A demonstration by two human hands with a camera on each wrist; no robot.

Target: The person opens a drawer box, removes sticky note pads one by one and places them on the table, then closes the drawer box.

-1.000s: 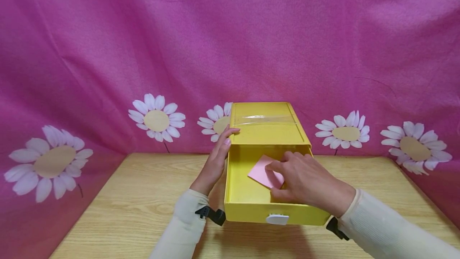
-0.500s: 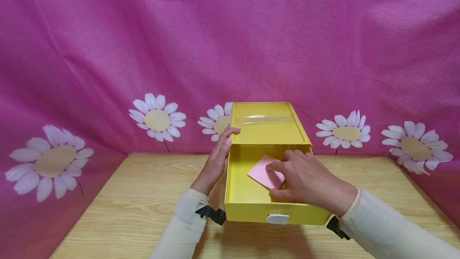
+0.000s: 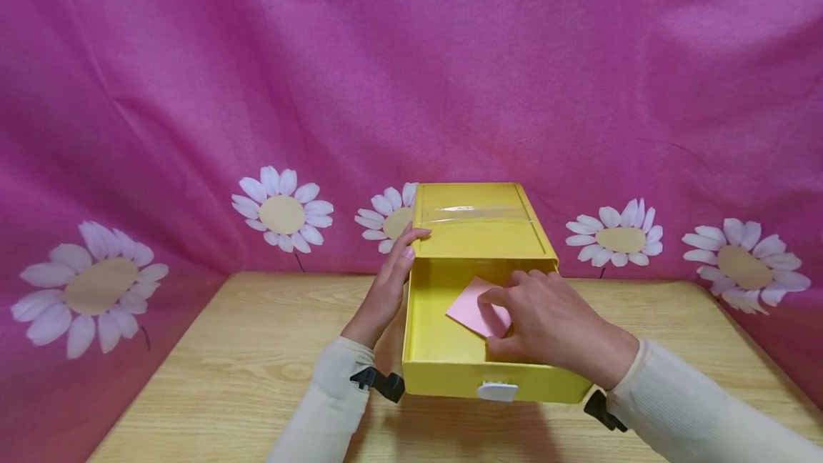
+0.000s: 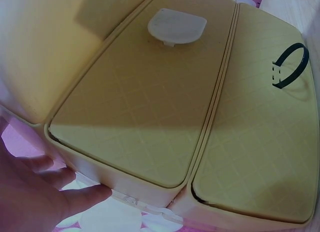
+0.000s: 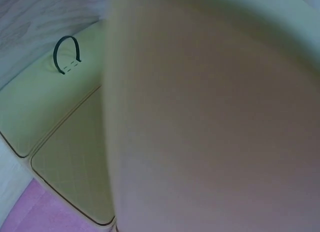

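Observation:
A yellow plastic drawer unit (image 3: pixel 479 238) stands on the table with its top drawer (image 3: pixel 491 377) pulled out. In that drawer lies a flat pink square (image 3: pixel 472 309), which looks like a sticky note pad. My right hand (image 3: pixel 546 313) reaches in over the drawer's right side, its curled index finger and thumb on the pad's right part, which the hand partly hides. My left hand (image 3: pixel 382 295) rests against the unit's left side, fingertips at the top edge. Its fingers (image 4: pixel 87 198) look fairly straight in the left wrist view. A blurred surface fills most of the right wrist view.
Below the open drawer are a drawer with a white handle (image 4: pixel 177 26) and another with a black loop (image 4: pixel 295 67). Clear tape (image 3: pixel 476 213) crosses the unit's top. The wooden table (image 3: pixel 257 356) meets a pink flowered cloth (image 3: pixel 450 77) behind.
Almost nothing differs. The pink pad and my right fingers sit very slightly further right; my left hand stays on the drawer unit.

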